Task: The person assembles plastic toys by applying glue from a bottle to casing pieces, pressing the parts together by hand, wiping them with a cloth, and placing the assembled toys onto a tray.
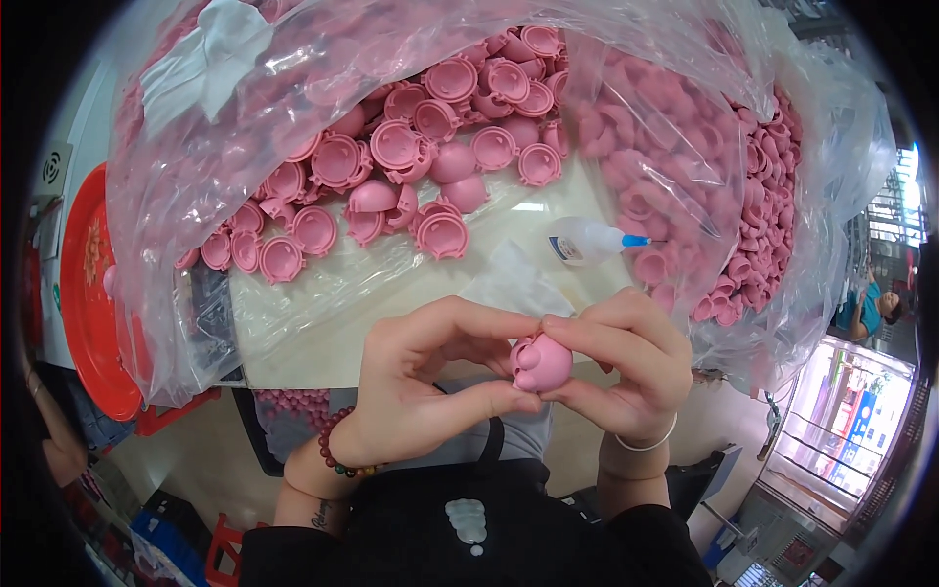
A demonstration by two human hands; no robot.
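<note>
Between my two hands is a small round pink plastic piece [545, 363], held up in front of my body near the table's front edge. My left hand [421, 377] pinches its left side with thumb and forefinger. On the other side, the fingertips of my right hand [636, 367] close on it too. Beyond my hands, several pink hollow half-shells [442, 235] lie heaped on the pale table [337, 338]. A clear squeeze bottle [585, 242] with a blue needle tip lies on its side just past my right hand, near a white tissue [514, 284].
Clear plastic bags [675, 127] full of pink parts line the table's back and right. A white cloth [207, 61] rests on the bag at far left. A red tray [98, 293] stands at the left. Another person's arm [61, 435] shows at the left edge.
</note>
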